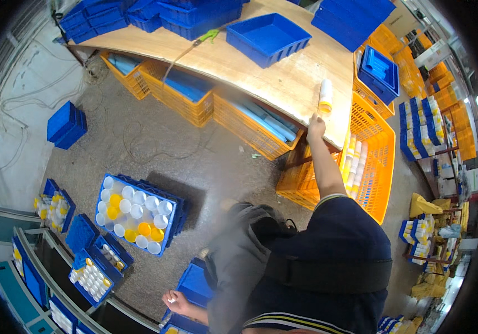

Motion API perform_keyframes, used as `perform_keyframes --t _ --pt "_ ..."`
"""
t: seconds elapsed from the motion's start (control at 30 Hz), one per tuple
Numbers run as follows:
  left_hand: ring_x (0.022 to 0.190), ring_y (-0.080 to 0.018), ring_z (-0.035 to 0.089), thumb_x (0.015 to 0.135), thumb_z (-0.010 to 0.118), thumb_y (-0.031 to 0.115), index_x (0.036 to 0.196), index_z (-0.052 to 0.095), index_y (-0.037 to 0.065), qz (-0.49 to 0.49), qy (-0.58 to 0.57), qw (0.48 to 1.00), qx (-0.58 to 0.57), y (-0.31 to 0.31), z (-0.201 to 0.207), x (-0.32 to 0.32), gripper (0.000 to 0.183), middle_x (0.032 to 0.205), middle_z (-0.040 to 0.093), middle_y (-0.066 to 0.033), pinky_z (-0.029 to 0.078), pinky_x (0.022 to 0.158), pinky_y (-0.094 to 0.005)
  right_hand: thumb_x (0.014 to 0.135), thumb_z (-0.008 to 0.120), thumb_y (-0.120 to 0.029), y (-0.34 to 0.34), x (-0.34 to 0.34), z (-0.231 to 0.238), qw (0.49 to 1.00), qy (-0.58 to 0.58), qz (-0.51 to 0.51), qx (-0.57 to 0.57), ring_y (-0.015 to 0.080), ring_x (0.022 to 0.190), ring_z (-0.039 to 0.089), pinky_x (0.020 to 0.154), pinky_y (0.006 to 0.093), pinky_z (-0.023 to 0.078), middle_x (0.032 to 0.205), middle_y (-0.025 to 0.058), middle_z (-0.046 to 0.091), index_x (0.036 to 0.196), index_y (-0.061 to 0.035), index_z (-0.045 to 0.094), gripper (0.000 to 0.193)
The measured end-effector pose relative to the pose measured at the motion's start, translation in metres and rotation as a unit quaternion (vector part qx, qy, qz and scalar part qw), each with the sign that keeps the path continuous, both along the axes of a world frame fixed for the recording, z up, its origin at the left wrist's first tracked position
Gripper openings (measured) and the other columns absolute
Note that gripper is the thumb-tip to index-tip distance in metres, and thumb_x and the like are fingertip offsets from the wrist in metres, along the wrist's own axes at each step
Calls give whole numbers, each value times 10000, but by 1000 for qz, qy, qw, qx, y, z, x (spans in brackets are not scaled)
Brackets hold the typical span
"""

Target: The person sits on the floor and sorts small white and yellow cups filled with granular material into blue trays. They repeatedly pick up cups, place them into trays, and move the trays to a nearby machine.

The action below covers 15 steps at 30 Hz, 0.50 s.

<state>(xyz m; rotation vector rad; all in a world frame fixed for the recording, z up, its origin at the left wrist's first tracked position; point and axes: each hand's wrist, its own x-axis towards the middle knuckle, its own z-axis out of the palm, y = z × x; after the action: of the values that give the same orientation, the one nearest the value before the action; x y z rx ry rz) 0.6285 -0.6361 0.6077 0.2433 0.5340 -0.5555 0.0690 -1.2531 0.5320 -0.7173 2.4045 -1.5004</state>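
My right hand (316, 128) is stretched out to the front corner of the wooden table (283, 83). Its fingers look curled, and what they hold, if anything, cannot be made out. Just beyond the fingertips a white cylinder with a yellow end (325, 97) lies on the tabletop, apart from the hand as far as I can see. Low on the left, my left hand (176, 302) is closed with a small white piece (171, 301) showing at its fingers. It hovers beside a blue bin (195, 284), partly hidden by my leg.
Orange crates stand under the table, and one orange crate (381, 150) at its right holds long white and yellow rolls (355, 167). A blue tray (268, 38) lies on the table near green-handled scissors (210, 35). On the floor stands a blue crate (179, 214) of white and yellow cups.
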Motion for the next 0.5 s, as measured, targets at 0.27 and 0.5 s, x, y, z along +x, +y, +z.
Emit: perform_keyframes --t 0.27,0.5 --pt "579 -137 322 1028 498 159 757 429 95 -36 27 995 95 -83 23 -57 286 681 386 -20 282 505 -291 973 613 -348 -120 -131 -78 960 -228 58 -153 228 850 596 717 368 523 959 86 644 1158 -41 625 359" --pt "553 -156 428 925 573 189 788 519 93 66 96 981 153 -129 10 -107 176 703 509 -46 345 459 -280 979 612 -336 -191 -16 -9 910 -214 355 -1 255 955 570 802 383 501 1070 102 606 1224 -43 584 383"
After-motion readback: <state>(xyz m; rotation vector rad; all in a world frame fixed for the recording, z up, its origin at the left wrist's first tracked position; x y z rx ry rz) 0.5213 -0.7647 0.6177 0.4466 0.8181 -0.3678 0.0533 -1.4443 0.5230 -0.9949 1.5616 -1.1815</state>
